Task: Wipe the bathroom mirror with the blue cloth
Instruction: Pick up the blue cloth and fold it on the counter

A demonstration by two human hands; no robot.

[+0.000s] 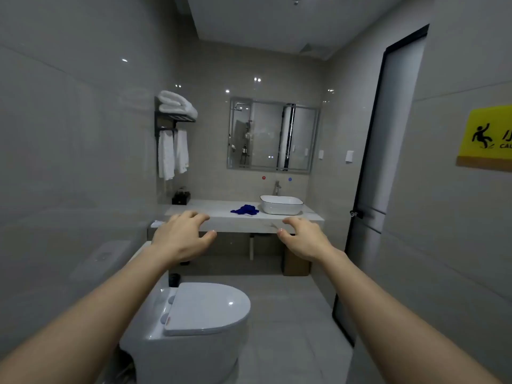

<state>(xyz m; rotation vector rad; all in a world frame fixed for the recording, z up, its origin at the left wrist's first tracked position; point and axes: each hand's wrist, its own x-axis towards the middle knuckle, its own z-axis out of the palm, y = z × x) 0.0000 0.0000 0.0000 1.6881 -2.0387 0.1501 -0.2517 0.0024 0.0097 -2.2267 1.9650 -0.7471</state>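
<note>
On the vanity counter (194,210), just left of the white basin (281,204) and below the mirror (273,135), the blue cloth (245,210) lies crumpled. We hold our left hand (181,235) and right hand (304,238) out, empty, fingers spread, well short of it.

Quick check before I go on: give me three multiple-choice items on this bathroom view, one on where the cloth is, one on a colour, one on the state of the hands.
1. Where is the blue cloth?
A. On the counter beside the basin
B. On the toilet lid
C. In the left hand

2. What colour is the sign on the right wall?
A. Red
B. Yellow
C. Green

3. What are the hands doing?
A. Wiping the mirror
B. Holding a towel
C. Open and empty

Answers:
1 A: the cloth lies crumpled just left of the basin.
2 B: its face is yellow with a black figure.
3 C: the left hand and right hand reach forward with fingers spread, holding nothing.
</note>
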